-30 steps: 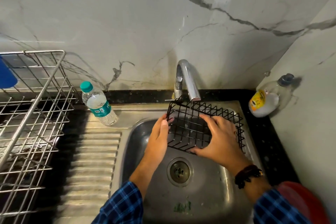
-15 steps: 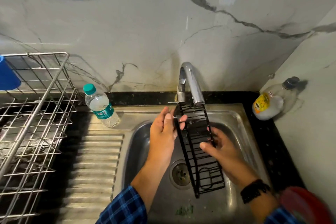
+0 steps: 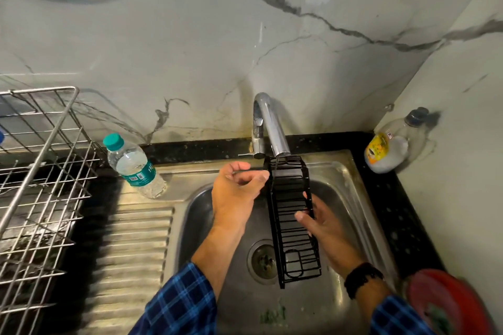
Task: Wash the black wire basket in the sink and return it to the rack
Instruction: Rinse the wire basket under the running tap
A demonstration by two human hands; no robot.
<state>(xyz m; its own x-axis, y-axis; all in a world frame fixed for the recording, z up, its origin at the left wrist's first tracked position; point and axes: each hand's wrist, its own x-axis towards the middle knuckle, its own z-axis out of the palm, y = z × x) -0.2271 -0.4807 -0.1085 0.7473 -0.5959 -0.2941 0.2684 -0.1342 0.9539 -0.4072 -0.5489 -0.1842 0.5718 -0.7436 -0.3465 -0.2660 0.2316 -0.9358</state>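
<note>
Left hand [image 3: 239, 190] pinches the top edge of the black wire basket [image 3: 290, 207]; my right hand [image 3: 326, 228] grips its side. I hold it on end beneath the tap [image 3: 269, 122], over the sink [image 3: 348, 198], presumably for rinsing.

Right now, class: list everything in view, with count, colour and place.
basket: one, black, on end over the sink, under the tap
sink: one, steel, centre
tap: one, chrome, behind sink
drain: one, steel, sink floor
water bottle: one, clear, teal cap, left of tap
corner bottle: one, clear, yellow label, right corner
rack: one, silver, far left
red object: one, bottom right, unidentifiable
left hand: one, pinches basket's top
right hand: one, grips basket's side
</note>
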